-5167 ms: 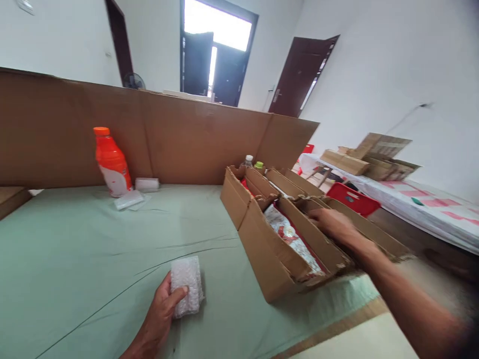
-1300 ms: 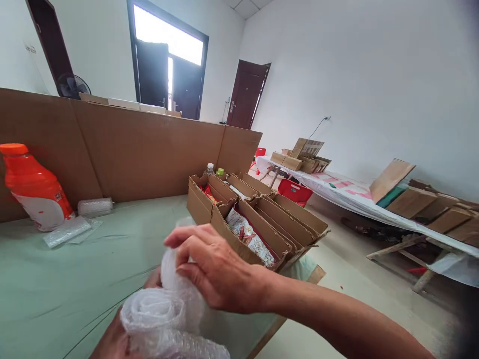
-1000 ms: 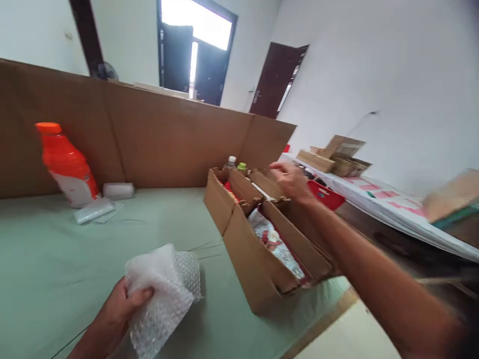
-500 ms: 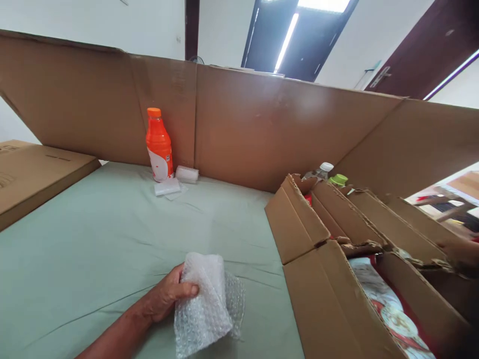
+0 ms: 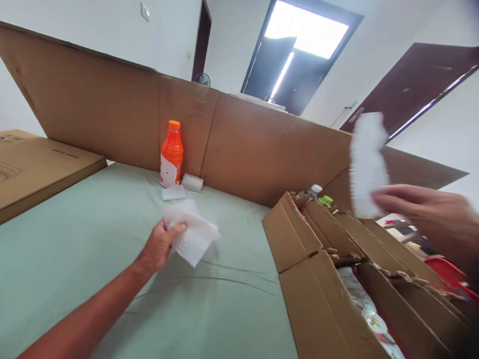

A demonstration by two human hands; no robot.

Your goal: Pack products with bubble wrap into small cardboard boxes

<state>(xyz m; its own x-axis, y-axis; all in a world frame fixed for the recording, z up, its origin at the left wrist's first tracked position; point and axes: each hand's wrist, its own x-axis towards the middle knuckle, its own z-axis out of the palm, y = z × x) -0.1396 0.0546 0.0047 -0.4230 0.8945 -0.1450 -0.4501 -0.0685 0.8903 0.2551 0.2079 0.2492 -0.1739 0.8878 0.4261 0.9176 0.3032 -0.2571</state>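
My left hand (image 5: 159, 244) is closed on a folded piece of bubble wrap (image 5: 192, 232), held over the green cloth and smeared by motion. At the right, my right hand (image 5: 430, 212) pinches one end of a long white strip (image 5: 368, 164) with wavy edges. The strip stands up in the air above the cardboard box; blur hides its exact material. Beyond my left hand, a small white packet (image 5: 174, 193) and a clear rolled piece (image 5: 192, 182) lie beside an orange bottle (image 5: 172, 153).
A divided cardboard box (image 5: 318, 299) on the right holds bottles and printed packs. A flat carton (image 5: 45, 169) lies on the left. Cardboard panels (image 5: 258, 149) wall the back of the green cloth (image 5: 209, 319). Something red (image 5: 447, 274) shows at far right.
My left hand has carried the bubble wrap forward, toward the bottle. My right hand has risen into view above the box with the white strip. The view has shifted a little.
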